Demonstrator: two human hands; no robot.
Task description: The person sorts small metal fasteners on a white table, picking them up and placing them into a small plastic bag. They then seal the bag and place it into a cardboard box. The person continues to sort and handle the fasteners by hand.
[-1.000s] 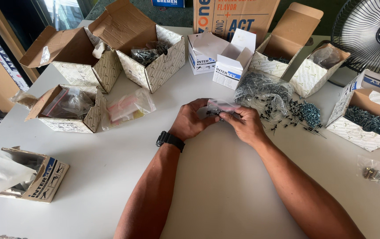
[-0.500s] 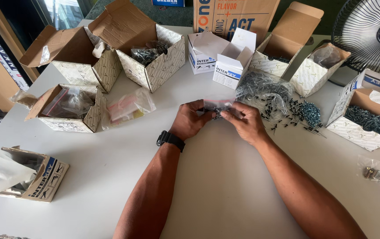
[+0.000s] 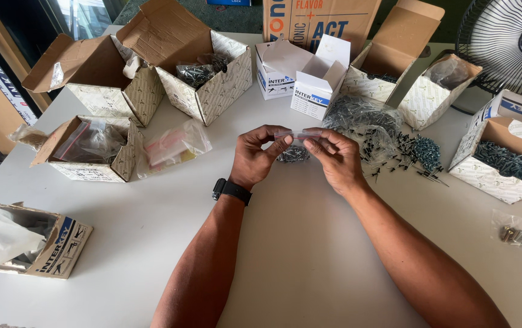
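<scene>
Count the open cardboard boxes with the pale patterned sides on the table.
6. Far left; beside it, holding dark screws; left, holding plastic bags; two at the back right; right edge, full of screws. More may lie outside the frame.

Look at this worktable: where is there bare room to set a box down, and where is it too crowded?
Free: the near table between the forearms, and the left stretch between the patterned box and the near-left box. Crowded: the far edge packed with open cartons, and right of the right hand, where loose screws spread.
</scene>
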